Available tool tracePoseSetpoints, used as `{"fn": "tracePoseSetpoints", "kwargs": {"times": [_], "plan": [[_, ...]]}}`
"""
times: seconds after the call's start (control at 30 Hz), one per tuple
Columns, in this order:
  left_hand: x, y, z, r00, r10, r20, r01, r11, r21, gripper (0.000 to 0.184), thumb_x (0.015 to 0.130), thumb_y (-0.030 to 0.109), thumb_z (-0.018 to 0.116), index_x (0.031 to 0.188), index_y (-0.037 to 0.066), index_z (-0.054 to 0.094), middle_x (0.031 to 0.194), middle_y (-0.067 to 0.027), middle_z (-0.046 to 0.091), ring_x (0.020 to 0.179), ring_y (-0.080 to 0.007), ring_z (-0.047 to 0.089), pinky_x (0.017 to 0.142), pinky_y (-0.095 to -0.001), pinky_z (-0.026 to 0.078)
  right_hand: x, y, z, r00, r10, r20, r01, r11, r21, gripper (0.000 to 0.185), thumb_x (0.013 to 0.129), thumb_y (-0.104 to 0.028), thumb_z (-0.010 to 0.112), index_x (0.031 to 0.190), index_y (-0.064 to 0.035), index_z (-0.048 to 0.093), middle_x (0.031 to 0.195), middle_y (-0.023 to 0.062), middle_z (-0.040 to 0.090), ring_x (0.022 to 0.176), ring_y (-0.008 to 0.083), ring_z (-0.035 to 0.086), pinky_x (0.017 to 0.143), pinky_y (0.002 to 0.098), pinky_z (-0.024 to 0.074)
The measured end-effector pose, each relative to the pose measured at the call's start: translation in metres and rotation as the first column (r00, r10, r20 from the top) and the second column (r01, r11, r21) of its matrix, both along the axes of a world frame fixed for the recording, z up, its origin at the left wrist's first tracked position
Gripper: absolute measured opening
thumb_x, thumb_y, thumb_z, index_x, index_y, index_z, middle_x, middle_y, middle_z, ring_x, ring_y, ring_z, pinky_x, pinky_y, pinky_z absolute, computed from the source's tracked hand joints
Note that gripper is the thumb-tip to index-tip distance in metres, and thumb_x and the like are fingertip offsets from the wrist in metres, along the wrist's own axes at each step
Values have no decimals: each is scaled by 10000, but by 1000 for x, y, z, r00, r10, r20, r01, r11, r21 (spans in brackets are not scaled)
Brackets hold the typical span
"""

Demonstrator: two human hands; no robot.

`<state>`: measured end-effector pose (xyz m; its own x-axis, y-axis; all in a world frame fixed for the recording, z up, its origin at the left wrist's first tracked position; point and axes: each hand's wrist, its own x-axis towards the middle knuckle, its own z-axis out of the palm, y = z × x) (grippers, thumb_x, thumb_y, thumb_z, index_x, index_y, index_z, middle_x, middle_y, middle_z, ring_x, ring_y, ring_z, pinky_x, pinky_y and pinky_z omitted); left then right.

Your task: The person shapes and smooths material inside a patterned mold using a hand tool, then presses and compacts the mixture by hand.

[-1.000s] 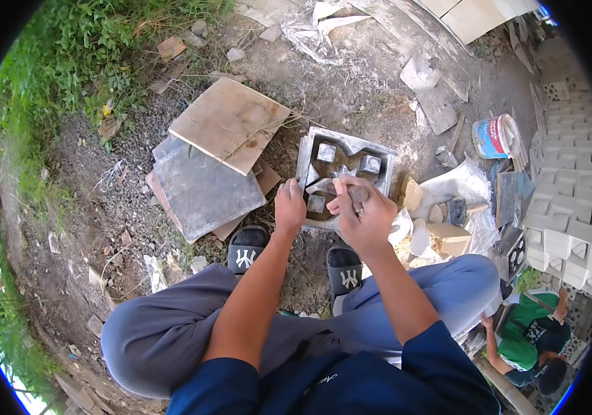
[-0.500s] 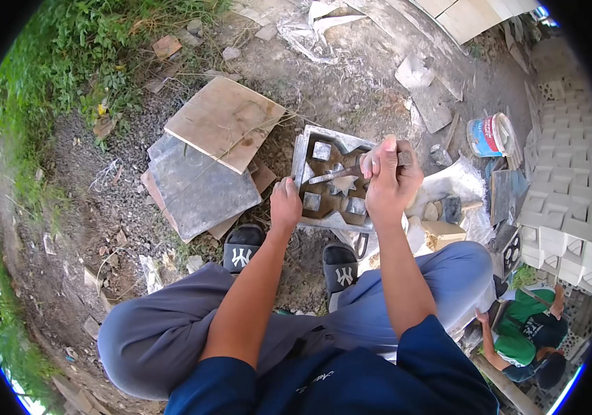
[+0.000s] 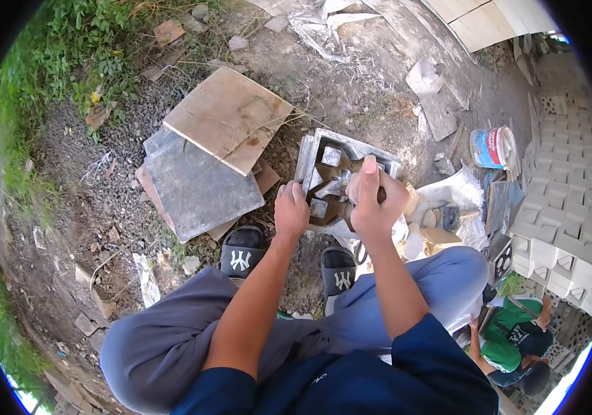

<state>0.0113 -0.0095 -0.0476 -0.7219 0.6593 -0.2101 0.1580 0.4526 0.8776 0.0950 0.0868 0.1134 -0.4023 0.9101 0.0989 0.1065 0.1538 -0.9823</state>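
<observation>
A grey metal block mould (image 3: 361,144) with square posts and a star-shaped centre lies on the ground before me. My left hand (image 3: 291,209) is closed over its left rim, fingers curled at the edge. Above the right part of the mould is my right hand (image 3: 379,202), wrapped in a fist with the thumb up. It holds a narrow metal-bladed tool (image 3: 328,188), whose blade points left into the mould. The fist covers the handle and part of the star.
Left of the mould are stacked boards, a wooden one (image 3: 230,117) over a grey slab (image 3: 206,194). A paint bucket (image 3: 487,147) and white plastic sheet (image 3: 458,190) lie to the right. Stacked pale blocks (image 3: 552,207) line the right side, near another person (image 3: 517,335).
My right hand has lowered and moved slightly left over the mould, bringing the tool down among the posts. My left hand stays at the rim; the view has shifted slightly.
</observation>
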Motion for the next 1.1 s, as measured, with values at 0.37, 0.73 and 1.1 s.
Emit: {"fn": "tracePoseSetpoints", "kwargs": {"times": [0.37,0.73,1.1], "plan": [[7,6,14,986,34,-163,-60,986,-156,446,1103,228,345,899,-49,628,932,-296,671,913,-524,623,810,-586,480,9,-7,24,915,92,-392,-58,994,97,527,1091,-214,591,624,-9,456,561,17,501,513,77,427,483,278,325],[7,8,17,979,50,-198,-82,985,-155,469,1099,227,365,843,-59,636,871,-299,666,846,-519,633,773,-576,491,-1,-2,-9,983,-81,-163,83,997,3,534,1093,-204,583,618,10,464,544,25,502,498,85,443,474,281,332],[9,11,24,986,34,-160,-70,972,-223,481,1103,251,348,848,-51,621,867,-295,666,838,-523,634,763,-586,495,-7,-1,-1,917,-44,-396,30,999,-40,521,1114,-179,542,636,1,440,554,17,467,499,76,389,456,297,303]]}}
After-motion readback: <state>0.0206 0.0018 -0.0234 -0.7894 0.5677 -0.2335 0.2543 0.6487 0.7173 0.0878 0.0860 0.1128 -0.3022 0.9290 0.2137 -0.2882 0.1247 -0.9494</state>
